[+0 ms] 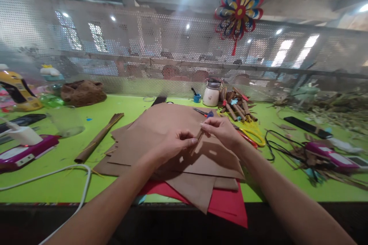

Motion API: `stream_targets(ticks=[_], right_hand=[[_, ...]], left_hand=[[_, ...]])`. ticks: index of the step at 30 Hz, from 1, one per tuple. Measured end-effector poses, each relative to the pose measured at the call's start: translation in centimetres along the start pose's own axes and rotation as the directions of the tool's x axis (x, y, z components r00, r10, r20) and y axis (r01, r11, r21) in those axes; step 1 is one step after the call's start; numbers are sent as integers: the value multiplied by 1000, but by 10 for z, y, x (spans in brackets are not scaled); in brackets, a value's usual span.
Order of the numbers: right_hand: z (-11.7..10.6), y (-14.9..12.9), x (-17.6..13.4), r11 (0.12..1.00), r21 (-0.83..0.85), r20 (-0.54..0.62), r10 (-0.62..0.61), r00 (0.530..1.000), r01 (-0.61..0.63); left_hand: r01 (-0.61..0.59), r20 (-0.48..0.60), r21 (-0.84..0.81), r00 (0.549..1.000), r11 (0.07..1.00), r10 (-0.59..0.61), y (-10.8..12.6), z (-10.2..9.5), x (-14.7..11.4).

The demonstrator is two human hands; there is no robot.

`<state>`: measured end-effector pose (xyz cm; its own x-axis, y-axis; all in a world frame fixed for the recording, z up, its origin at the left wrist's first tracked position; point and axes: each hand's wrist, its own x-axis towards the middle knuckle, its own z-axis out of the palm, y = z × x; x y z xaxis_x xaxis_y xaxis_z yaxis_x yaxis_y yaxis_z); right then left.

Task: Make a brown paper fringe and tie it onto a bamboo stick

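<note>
Over a stack of brown paper sheets [161, 130], my left hand [174, 143] is closed around the lower part of a small, thin brown paper roll [199, 137], which tilts up to the right. The fingers of my right hand [221, 128] are pinched together at its upper end, and what exactly lies between them is too small to make out. A dark blue bit [210, 114] shows just behind those fingertips. Scissors [201, 112] lie on the paper beyond my hands. Red paper [227, 203] sticks out under the stack at the table's front edge.
Yellow-handled scissors [255, 136] lie right of the stack, near finished paper rolls [240, 105] and a white jar [211, 93]. To the left are a long paper roll [99, 138], a plastic cup [66, 120] and a purple power strip [28, 152]. Black cable [268, 147] runs at right.
</note>
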<state>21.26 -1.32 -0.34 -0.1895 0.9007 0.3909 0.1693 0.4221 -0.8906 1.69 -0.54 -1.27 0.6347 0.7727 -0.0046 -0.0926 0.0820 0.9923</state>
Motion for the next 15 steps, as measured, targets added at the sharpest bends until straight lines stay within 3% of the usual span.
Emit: stream_targets(ticks=[3, 10, 15], right_hand=[[7, 4, 1, 999, 27, -10, 32, 999, -32], [10, 13, 4, 923, 350, -62, 194, 979, -161], [16, 16, -7, 979, 71, -1, 190, 982, -190]], left_hand=[[68, 69, -2, 995, 998, -67, 0, -5, 2], [71, 4, -104, 997, 992, -71, 2, -14, 7], [55, -53, -165, 996, 985, -65, 3, -18, 9]])
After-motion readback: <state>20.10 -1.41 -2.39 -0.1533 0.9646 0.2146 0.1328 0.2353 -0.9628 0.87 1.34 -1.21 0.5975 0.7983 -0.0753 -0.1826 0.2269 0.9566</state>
